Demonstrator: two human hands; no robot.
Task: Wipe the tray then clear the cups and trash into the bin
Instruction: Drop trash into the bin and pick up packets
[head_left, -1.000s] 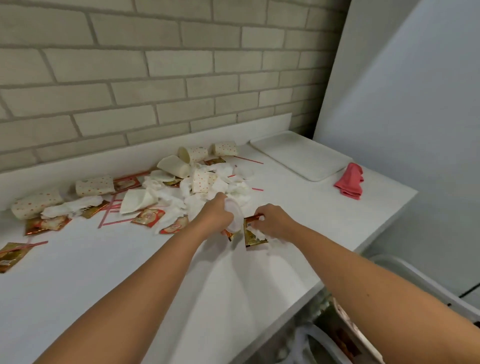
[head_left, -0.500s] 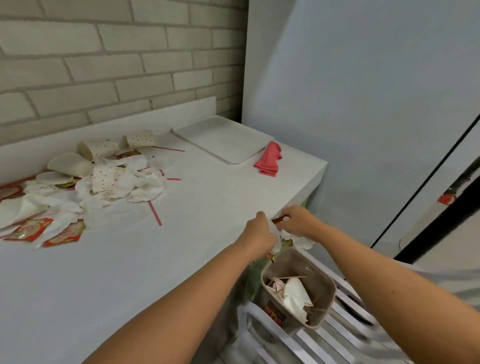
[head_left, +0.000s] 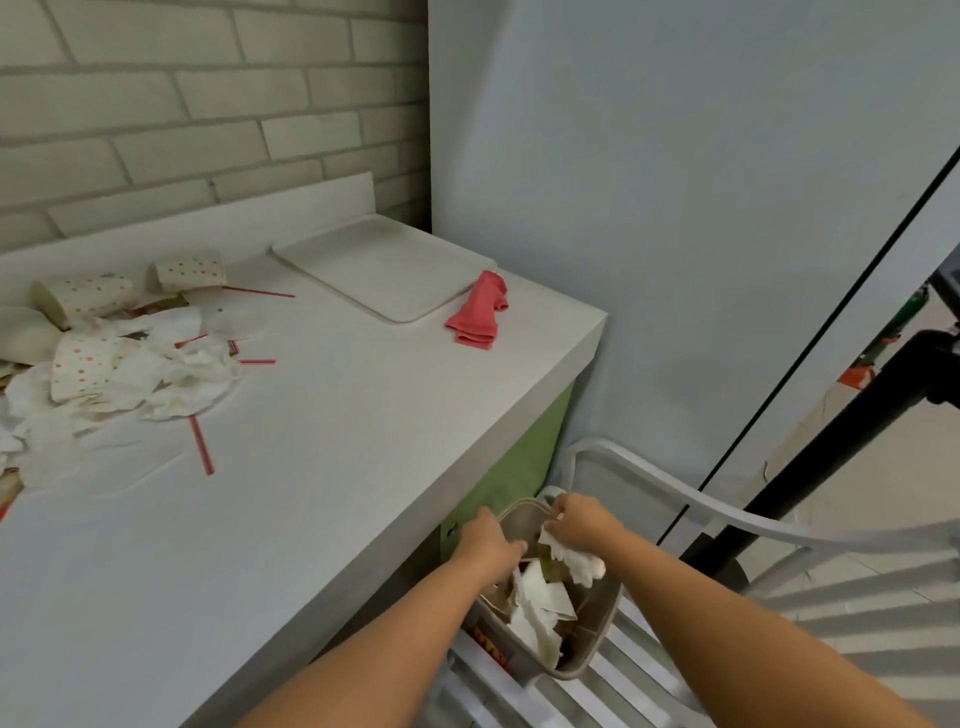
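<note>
Tray (head_left: 382, 267) lies behind cloth (head_left: 479, 312), right of cups (head_left: 85, 332).

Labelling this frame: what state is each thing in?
Tray, flat on counter.
Cloth, crumpled beside tray.
Cups, tipped on their sides.
Bin, open, part full.
Napkin, held over bin.
Right hand, grips napkin.
Left hand, at bin rim, grip unclear.
</note>
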